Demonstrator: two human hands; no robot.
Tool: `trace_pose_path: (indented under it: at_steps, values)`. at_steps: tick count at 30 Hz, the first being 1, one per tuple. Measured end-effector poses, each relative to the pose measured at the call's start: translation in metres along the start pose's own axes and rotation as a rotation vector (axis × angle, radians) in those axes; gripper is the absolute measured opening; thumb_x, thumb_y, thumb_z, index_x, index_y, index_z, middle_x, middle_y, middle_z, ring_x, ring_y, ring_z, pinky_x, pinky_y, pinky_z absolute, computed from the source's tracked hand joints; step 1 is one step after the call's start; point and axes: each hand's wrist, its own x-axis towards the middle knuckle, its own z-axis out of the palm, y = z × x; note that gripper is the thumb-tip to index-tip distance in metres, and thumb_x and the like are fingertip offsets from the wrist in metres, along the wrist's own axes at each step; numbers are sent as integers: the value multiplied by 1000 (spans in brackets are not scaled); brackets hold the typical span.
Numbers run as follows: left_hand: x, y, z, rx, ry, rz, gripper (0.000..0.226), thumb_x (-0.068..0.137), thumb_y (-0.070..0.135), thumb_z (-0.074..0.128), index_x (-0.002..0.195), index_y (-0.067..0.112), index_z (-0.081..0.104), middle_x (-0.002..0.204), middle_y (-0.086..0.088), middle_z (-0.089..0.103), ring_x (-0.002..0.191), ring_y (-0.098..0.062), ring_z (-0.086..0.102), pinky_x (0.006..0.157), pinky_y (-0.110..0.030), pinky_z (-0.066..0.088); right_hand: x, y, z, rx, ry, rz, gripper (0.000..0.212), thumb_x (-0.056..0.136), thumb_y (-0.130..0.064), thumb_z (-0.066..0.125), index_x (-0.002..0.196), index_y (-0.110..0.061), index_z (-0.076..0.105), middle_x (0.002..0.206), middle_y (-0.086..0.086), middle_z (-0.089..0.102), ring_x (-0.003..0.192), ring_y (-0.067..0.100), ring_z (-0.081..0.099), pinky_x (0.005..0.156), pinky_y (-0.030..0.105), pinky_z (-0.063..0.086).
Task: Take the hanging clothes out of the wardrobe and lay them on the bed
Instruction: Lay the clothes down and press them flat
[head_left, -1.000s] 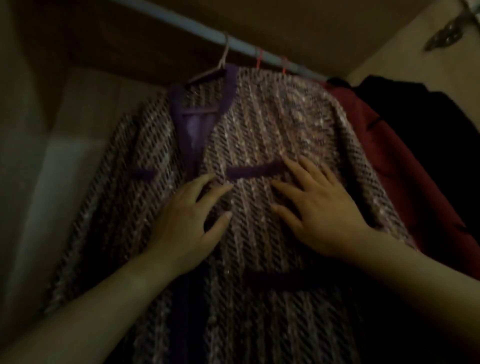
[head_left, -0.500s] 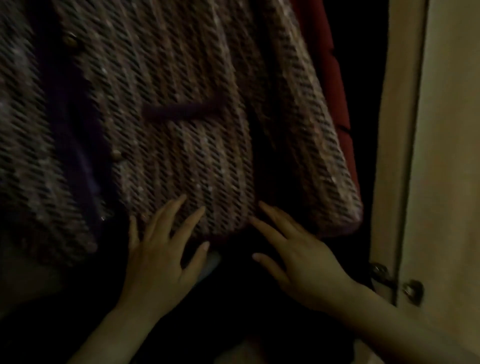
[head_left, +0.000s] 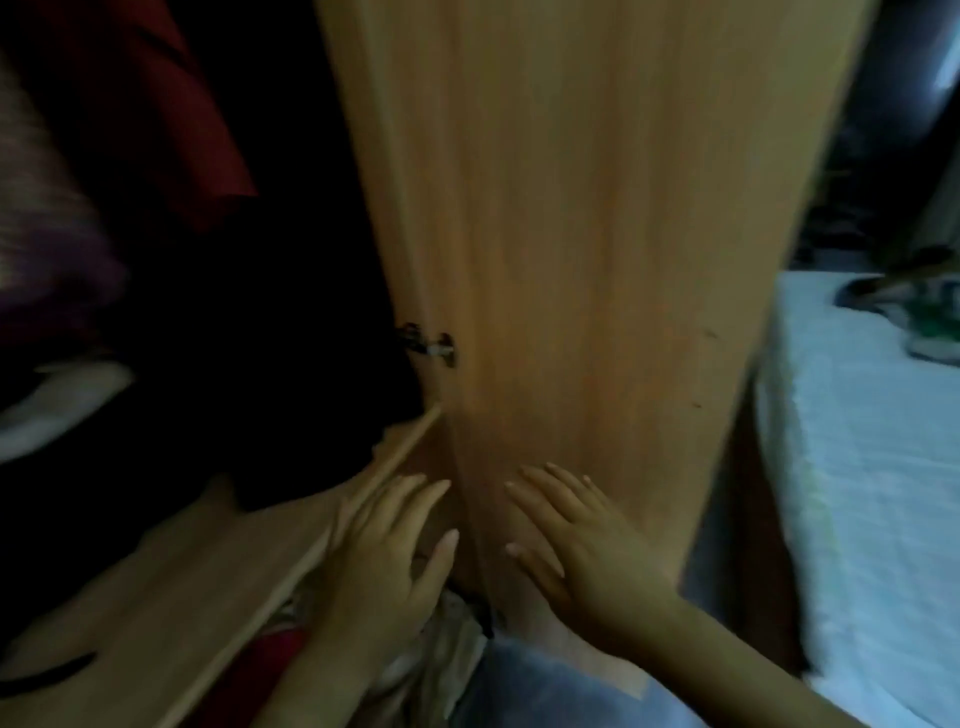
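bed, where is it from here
In the head view the bed fills the right edge, just beyond the door and to the right of the right hand.

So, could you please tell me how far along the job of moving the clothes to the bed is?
Done: nothing clearly; the bed shows only a blurred item I cannot identify. In hand: nothing; the left hand and right hand are open and empty by the wardrobe door. Left: the red garment and a purplish garment hang inside.
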Motion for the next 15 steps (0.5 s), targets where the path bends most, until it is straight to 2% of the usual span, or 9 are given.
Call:
trace_pose_path:
  at_steps: [3,5,8,10,12,15]
  values:
    - [7,82,54,-87,-76,141,49,86,53,37,123,29,57,124,5,59,114,-18,56,99,-57,37,-70,63,-19,-49,5,193,54,94,-55,24,130,-26,51,133,-2,55,122,20,52,101,35,31]
    - [11,138,85,-158,-129,248,48,85,52,37,124,31,55,125,6,58,115,-14,53,100,-55,35,-122,99,-34,-38,19,328,56,95,-57,22,130,-24,51,133,0,55,123,22,52,102,40,35]
    - [9,222,129,-285,-231,425,46,85,50,39,122,29,56,121,4,61,112,-11,51,98,-47,39,-205,140,-53,-22,78,538,59,95,-57,20,130,-20,52,134,3,54,124,24,50,103,43,38]
    - [-2,277,158,-370,-339,526,45,85,49,40,121,27,58,119,3,62,111,-16,56,99,-42,41,-259,158,-61,-25,136,694,56,95,-55,27,130,-19,52,134,4,53,124,25,50,102,43,41]
    - [-19,329,183,-431,-448,614,46,86,50,40,121,27,57,121,3,61,112,-19,57,97,-49,43,-308,169,-67,-39,180,838,52,93,-52,34,129,-19,53,134,5,54,122,26,50,99,43,45]
    - [-42,391,211,-492,-583,760,45,86,48,40,119,24,58,118,1,61,106,-23,58,90,-47,48,-366,178,-76,-34,238,1031,54,95,-53,30,127,-16,54,132,7,54,121,27,51,98,41,44]
